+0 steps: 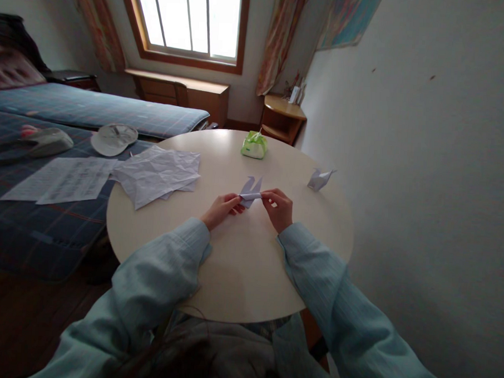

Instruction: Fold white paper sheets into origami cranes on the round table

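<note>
Between my two hands, above the middle of the round table (248,283), is a white folded paper bird (250,195) with two points sticking up and a rolled or folded flap across its front. My left hand (224,208) pinches its left side, thumb on top and the other fingers curled beneath. At the flap's right end, the thumb and fingertips of my right hand (279,207) are closed on the paper. A second folded paper bird (319,180) stands on the table to the right, apart from my hands.
A green tissue pack (254,145) stands at the table's far side. Creased white sheets (161,171) lie at the left edge, beside printed pages (68,178) on the bed (45,230). A pale cap (114,139) rests there too. The wall (435,191) rises close on the right.
</note>
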`<act>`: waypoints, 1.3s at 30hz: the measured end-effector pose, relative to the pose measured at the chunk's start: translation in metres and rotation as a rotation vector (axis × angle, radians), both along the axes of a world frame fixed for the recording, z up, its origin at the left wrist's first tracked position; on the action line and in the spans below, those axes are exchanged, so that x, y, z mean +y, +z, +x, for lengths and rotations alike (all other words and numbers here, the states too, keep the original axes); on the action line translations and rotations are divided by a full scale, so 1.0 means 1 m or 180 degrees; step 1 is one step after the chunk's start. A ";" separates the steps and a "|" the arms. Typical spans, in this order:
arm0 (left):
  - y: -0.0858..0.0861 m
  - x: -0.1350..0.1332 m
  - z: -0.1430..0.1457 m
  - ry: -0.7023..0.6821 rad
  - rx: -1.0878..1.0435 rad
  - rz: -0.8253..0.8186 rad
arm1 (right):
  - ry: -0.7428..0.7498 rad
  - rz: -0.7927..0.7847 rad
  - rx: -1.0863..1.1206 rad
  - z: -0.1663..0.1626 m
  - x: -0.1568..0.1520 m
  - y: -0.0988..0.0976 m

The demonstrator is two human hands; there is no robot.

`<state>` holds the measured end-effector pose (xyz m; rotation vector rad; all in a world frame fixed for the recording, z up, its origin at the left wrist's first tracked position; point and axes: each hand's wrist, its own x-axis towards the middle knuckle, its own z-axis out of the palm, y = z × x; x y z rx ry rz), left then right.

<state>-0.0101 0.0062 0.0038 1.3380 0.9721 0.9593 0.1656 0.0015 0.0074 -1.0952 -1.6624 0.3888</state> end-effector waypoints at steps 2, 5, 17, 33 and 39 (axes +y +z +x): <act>0.001 0.000 -0.001 -0.0071 0.0025 0.0032 | -0.0059 0.0147 -0.0256 0.002 0.001 -0.002; 0.002 -0.001 -0.001 -0.0079 0.0020 0.0033 | -0.0155 0.0433 -0.0674 0.004 0.002 -0.003; 0.004 -0.002 0.001 0.0174 -0.0359 -0.0368 | -0.0410 0.1974 -0.1983 0.003 -0.006 0.003; 0.007 0.000 -0.003 0.0104 -0.0373 -0.0532 | -0.0361 0.2212 -0.2088 0.002 -0.008 0.005; 0.005 0.003 -0.003 0.0029 -0.0334 -0.0560 | -0.0374 0.2406 -0.2042 0.001 -0.008 0.007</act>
